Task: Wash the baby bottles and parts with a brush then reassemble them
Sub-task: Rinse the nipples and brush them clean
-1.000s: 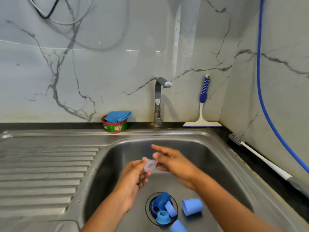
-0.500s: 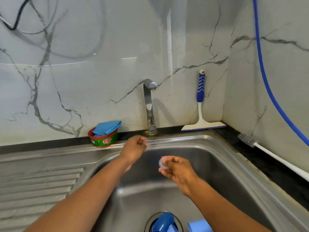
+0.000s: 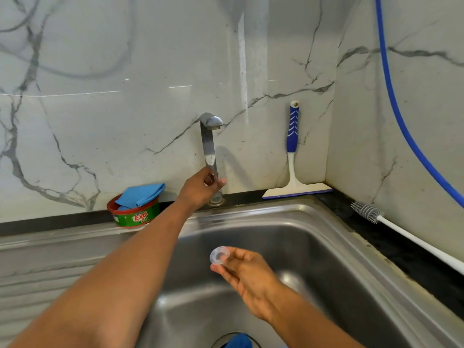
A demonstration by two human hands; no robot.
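My right hand (image 3: 247,273) holds a clear silicone bottle nipple (image 3: 219,255) by its fingertips over the steel sink basin (image 3: 313,249), its round base facing me. My left hand (image 3: 200,188) reaches to the back of the sink and grips the lower stem of the chrome tap (image 3: 209,141). No water runs from the spout. A blue bottle part (image 3: 239,340) peeks out at the drain, at the bottom edge of the view. A white-handled bottle brush (image 3: 369,212) with grey bristles lies on the black counter at the right.
A red and green dish-soap tub (image 3: 135,214) with a blue cloth (image 3: 140,195) in it stands on the back ledge, left of the tap. A blue-handled squeegee (image 3: 293,156) leans in the corner. A blue hose (image 3: 394,96) hangs down the right wall. The ribbed drainboard (image 3: 37,280) lies to the left.
My left hand let go of the nipple, reached up and took hold of the tap. My right hand kept the nipple and turned its base toward me. The view tilted up.
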